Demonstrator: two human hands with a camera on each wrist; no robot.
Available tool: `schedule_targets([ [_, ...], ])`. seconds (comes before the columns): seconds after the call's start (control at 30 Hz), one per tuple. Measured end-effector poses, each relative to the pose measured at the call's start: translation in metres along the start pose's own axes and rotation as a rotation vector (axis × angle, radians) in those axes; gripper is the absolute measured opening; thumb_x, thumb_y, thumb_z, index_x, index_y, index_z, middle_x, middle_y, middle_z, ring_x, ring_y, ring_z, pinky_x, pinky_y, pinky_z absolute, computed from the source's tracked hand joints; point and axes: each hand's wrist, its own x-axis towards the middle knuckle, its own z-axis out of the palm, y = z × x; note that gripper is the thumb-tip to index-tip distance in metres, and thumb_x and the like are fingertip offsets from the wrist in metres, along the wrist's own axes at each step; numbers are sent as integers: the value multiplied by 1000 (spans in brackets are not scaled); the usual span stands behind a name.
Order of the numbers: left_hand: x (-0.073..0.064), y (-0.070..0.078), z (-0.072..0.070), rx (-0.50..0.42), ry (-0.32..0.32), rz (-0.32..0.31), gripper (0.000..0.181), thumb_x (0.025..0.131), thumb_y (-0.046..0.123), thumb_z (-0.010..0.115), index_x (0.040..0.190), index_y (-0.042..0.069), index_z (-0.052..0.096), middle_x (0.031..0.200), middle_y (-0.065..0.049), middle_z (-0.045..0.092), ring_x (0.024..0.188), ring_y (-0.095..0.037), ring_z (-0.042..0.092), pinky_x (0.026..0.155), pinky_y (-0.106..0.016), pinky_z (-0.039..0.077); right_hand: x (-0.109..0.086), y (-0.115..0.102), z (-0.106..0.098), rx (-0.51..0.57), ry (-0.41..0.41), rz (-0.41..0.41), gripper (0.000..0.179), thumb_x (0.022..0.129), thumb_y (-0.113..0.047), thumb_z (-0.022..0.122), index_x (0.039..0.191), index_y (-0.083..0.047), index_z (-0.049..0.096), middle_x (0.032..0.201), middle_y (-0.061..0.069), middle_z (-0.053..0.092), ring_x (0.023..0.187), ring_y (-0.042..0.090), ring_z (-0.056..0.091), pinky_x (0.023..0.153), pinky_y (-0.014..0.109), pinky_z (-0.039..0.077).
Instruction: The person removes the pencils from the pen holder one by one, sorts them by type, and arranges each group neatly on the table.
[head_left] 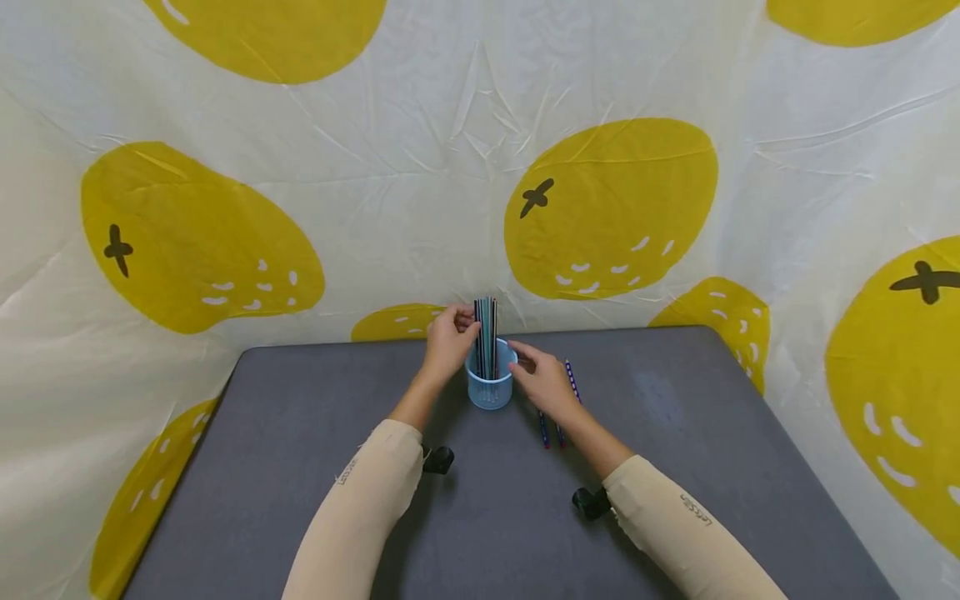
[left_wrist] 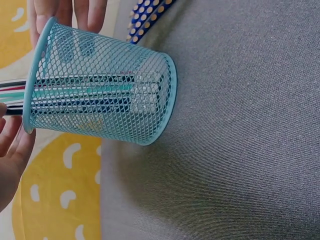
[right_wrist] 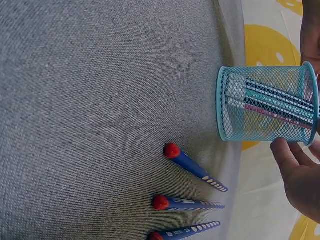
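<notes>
A light blue mesh pencil cup (head_left: 490, 394) stands upright near the table's back edge. Inside it is a bundle of slim pencils (head_left: 486, 333), black, teal and dark red, with pale clear-looking lower ends seen through the mesh (left_wrist: 145, 92). My left hand (head_left: 452, 340) pinches the bundle above the rim, its thumb showing on the pencils in the left wrist view. From the other side, my right hand (head_left: 546, 385) holds the cup near its rim; its fingers (left_wrist: 89, 12) reach behind the mesh. Part of the left hand is hidden behind the pencils.
Three blue dotted pencils with red ends lie right of the cup; one pencil (right_wrist: 192, 167) is angled toward it, another pencil (right_wrist: 187, 203) lies beside it. The grey table (head_left: 315, 467) meets a white curtain (head_left: 420, 225) with yellow fruit prints behind.
</notes>
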Motion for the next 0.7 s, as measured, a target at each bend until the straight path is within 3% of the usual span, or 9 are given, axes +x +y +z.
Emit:
schedule_targets([
  [0.27,0,1,-1,19,4,-10,14,94,8,73,105,-1,70,95,-16,73,85,-26,67,76,-36,59,-1,-3,-1,-19,-1,9,42,103,-13,63,145,-8,60,139,16,66,122,32,67,103,48,55],
  [0.5,1,15,-11,-31,15,-30,16,96,10,72,107,-1,67,97,-16,71,87,-28,65,77,-34,58,0,-7,-3,-22,-21,43,42,104,-15,62,146,-11,59,139,15,66,124,31,66,104,47,55],
  [0.7,4,33,-27,-92,17,11,17,98,6,69,111,-4,64,102,-20,69,92,-31,65,82,-35,58,-2,-9,-4,-53,-21,43,43,104,-16,62,147,-11,58,138,16,66,123,32,67,103,47,55],
])
